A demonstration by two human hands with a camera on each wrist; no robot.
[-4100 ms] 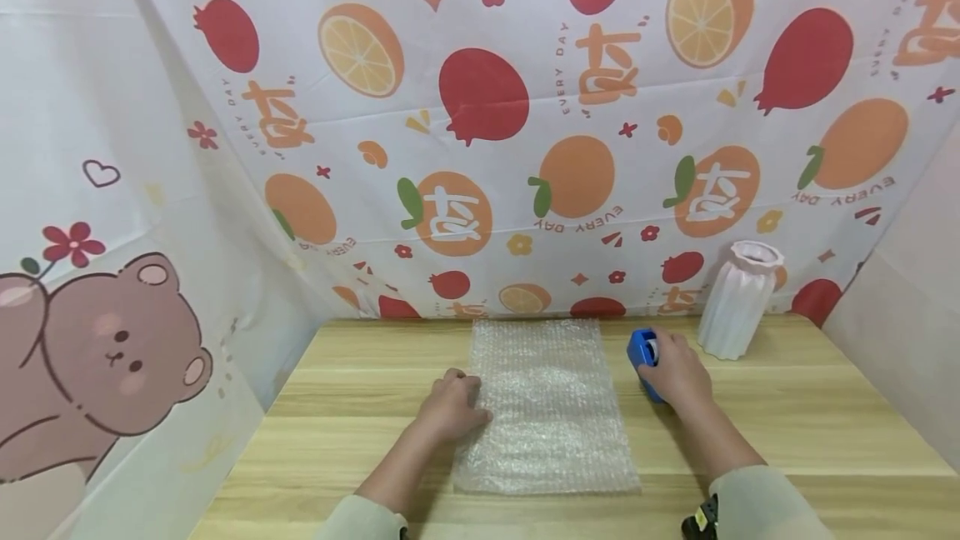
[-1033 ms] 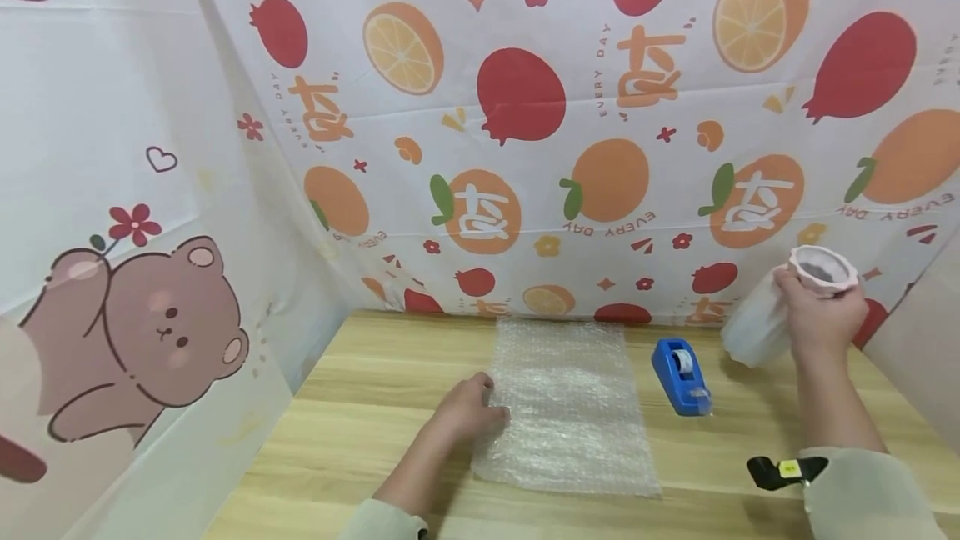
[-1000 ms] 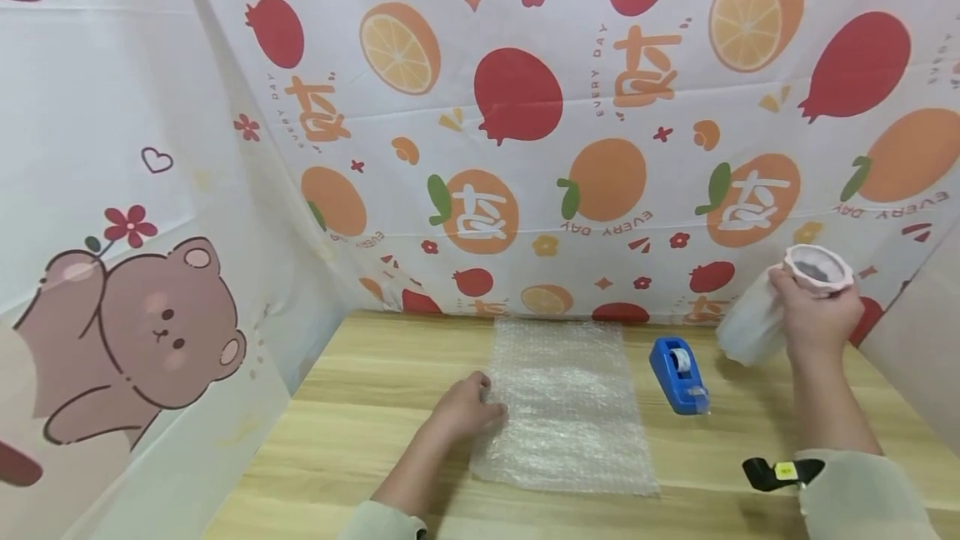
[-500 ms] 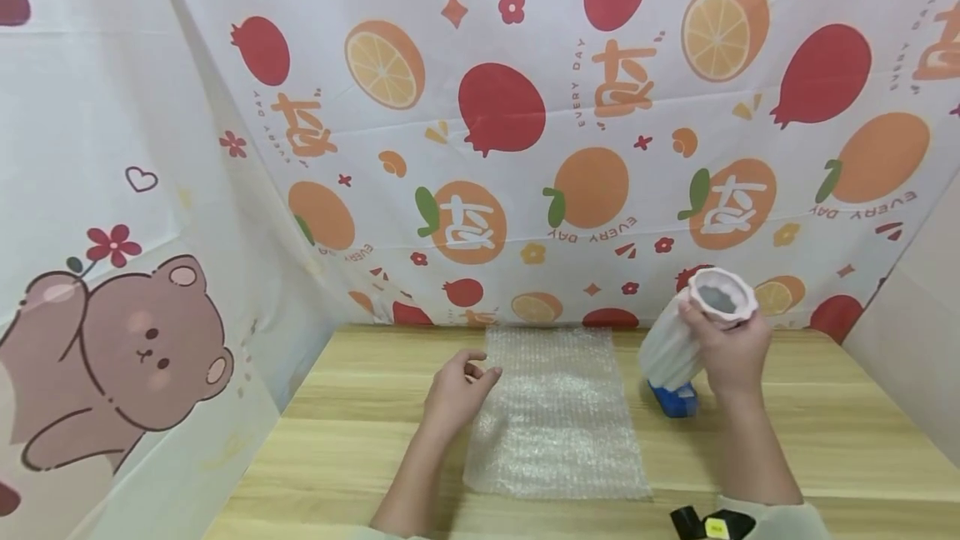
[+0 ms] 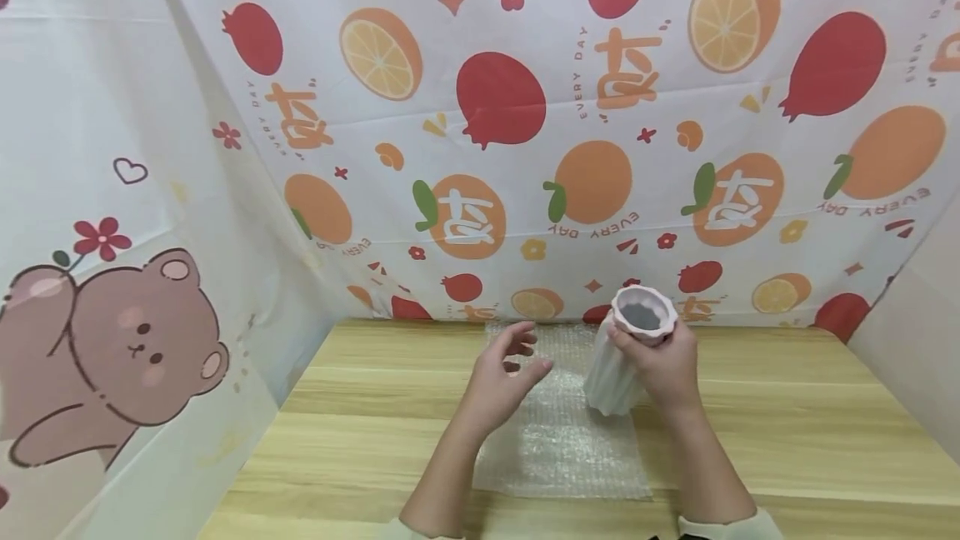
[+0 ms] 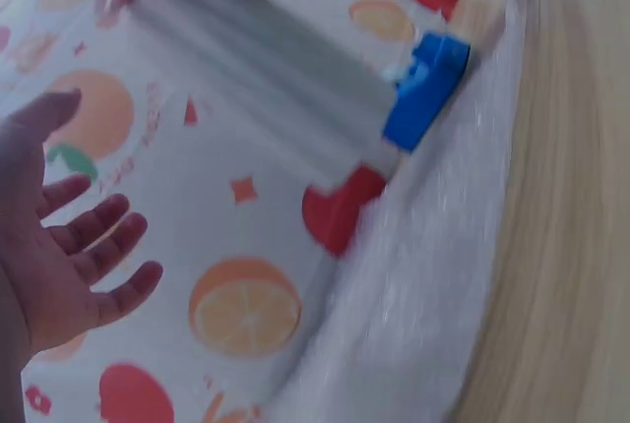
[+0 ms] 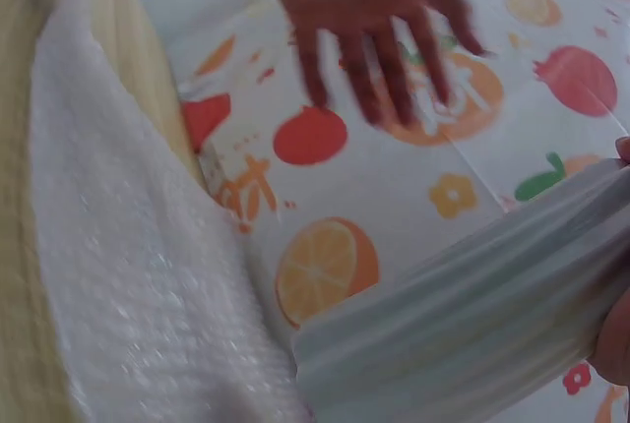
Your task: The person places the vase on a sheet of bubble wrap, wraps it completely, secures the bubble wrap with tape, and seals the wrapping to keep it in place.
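Right hand [image 5: 666, 363] grips tilted white vase [image 5: 609, 377] over bubble wrap [image 5: 551, 457]

The right hand is clamped around the vase just under its scalloped, pinkish rim, thumb on one side and fingers on the other. The vase has ribbed walls and leans, with its mouth facing up toward the head camera and its base over the right side of the bubble wrap; whether the base touches the sheet cannot be told.

The left hand [image 5: 506, 382] is above the sheet's left side, its fingers apart and gently bent, facing the vase but clear of it.

The bubble wrap lies on the wooden surface [image 5: 360, 440], its far end reaching the far edge. A blue tape dispenser [image 6: 429, 89] stands on the surface just beside the wrap, as the left wrist camera shows; in the head view it is hidden.

Behind the far edge hangs a fruit-print cloth [image 5: 517, 177]. "EVERY DAY" can be read on it several times: running up beside large orange characters, and upside down in curves under the printed oranges. Some oranges carry white characters. Off the left edge, the cloth shows a brown bear print [image 5: 146, 340].
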